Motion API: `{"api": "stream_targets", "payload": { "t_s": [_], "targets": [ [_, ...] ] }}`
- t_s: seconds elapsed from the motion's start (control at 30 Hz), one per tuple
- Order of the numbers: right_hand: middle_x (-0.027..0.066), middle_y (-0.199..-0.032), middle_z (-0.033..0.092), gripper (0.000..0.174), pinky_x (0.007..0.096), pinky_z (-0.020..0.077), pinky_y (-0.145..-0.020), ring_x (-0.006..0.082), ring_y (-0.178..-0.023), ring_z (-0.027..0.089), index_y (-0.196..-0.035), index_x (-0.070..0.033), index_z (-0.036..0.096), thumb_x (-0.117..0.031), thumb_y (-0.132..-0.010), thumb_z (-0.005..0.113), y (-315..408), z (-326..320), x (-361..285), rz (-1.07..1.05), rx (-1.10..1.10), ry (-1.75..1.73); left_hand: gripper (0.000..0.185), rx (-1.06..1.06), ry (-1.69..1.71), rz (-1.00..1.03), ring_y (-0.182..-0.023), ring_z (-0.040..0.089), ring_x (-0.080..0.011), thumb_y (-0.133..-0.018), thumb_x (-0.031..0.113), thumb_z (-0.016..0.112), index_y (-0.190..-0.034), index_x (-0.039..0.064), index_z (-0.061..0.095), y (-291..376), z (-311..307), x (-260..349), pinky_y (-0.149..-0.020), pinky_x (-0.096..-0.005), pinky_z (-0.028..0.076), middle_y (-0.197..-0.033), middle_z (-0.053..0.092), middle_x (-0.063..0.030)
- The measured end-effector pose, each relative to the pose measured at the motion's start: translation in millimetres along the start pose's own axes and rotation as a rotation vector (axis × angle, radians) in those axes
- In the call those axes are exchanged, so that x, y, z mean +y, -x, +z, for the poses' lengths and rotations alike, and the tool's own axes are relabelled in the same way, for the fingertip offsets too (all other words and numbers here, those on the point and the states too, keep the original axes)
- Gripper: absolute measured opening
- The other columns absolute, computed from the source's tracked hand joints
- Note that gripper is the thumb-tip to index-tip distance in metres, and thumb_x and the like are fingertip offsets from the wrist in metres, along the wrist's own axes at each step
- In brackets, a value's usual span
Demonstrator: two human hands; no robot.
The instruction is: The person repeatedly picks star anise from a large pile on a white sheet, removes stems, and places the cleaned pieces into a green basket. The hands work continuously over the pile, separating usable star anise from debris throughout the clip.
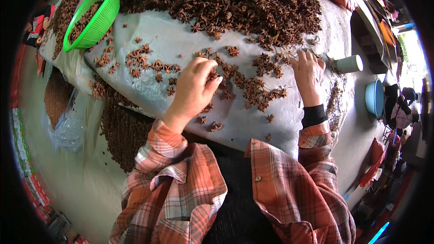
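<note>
Star anise pods lie scattered over a pale plastic sheet (159, 98) in front of me, below a large heap of star anise (230, 3). My left hand (196, 88) hovers over the scattered pods at the centre, fingers curled with the thumb near the index finger; whether a pod is between them is hidden. Palm down, my right hand (309, 66) rests at the lower right edge of the heap, fingertips among thin stems and bits. Just right of it a pale green cup (350, 64) lies on its side. A line of stem debris (335, 103) runs beside my right forearm.
A green plastic basket (98, 23) holding brown pieces stands tilted at the upper left. More star anise (123, 135) lies on the lower left, with a bag of brown material (57, 96) beyond. A blue basin (374, 98) sits at the right. Part of another person (39, 27) shows at far left.
</note>
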State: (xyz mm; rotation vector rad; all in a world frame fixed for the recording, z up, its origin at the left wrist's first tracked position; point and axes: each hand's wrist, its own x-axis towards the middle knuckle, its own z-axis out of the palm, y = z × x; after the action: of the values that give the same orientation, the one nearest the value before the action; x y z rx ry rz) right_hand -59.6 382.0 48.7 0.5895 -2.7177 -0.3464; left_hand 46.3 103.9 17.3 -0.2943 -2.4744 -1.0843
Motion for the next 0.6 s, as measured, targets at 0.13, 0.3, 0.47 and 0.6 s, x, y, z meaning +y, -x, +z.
{"api": "stream_targets", "payload": {
  "t_s": [0.13, 0.3, 0.47, 0.6],
  "targets": [
    [0.0007, -0.108, 0.064, 0.032, 0.0396, 0.0446, -0.092, 0.0186, -0.100, 0.060, -0.117, -0.016, 0.068, -0.024, -0.086, 0.072, -39.0, 13.5, -65.2, -0.126, 0.035, -0.720, 0.011, 0.129, 0.150, -0.167, -0.081, 0.063, -0.0216, -0.094, 0.008, 0.064, -0.088, -0.001, 0.065, 16.7, -25.1, -20.6, -0.071, -0.0318, 0.051, -0.092, 0.065, -0.0102],
    [0.0016, -0.104, 0.061, 0.027, 0.0386, 0.0419, -0.093, 0.0192, -0.106, 0.056, -0.114, -0.019, 0.070, -0.023, -0.087, 0.070, -76.1, 38.4, -122.8, -0.328, 0.022, -0.552, 0.005, 0.100, 0.200, -0.232, -0.077, 0.059, -0.0165, -0.092, 0.004, 0.064, -0.091, -0.001, 0.062, 21.5, -26.6, -27.3, -0.067, -0.0287, 0.049, -0.095, 0.062, -0.0078],
    [0.0029, -0.103, 0.066, 0.022, 0.0397, 0.0417, -0.090, 0.0226, -0.099, 0.060, -0.106, -0.014, 0.073, -0.018, -0.085, 0.069, -16.7, 37.5, -54.4, -0.115, 0.170, -0.691, 0.018, 0.104, -0.066, -0.053, -0.084, 0.061, -0.0221, -0.091, 0.008, 0.068, -0.107, 0.000, 0.066, -12.5, -6.4, -46.4, -0.077, -0.0323, 0.051, -0.103, 0.063, -0.0091],
    [0.0070, -0.096, 0.067, 0.018, 0.0402, 0.0438, -0.083, 0.0270, -0.092, 0.062, -0.101, -0.010, 0.070, -0.019, -0.087, 0.066, 31.9, 13.0, -47.3, 0.044, 0.090, -0.882, 0.016, -0.087, -0.351, 0.031, -0.094, 0.061, -0.0283, -0.089, 0.010, 0.068, -0.102, 0.003, 0.064, -43.5, 18.8, -62.8, -0.082, -0.0383, 0.049, -0.103, 0.062, -0.0106]
  ]
}}
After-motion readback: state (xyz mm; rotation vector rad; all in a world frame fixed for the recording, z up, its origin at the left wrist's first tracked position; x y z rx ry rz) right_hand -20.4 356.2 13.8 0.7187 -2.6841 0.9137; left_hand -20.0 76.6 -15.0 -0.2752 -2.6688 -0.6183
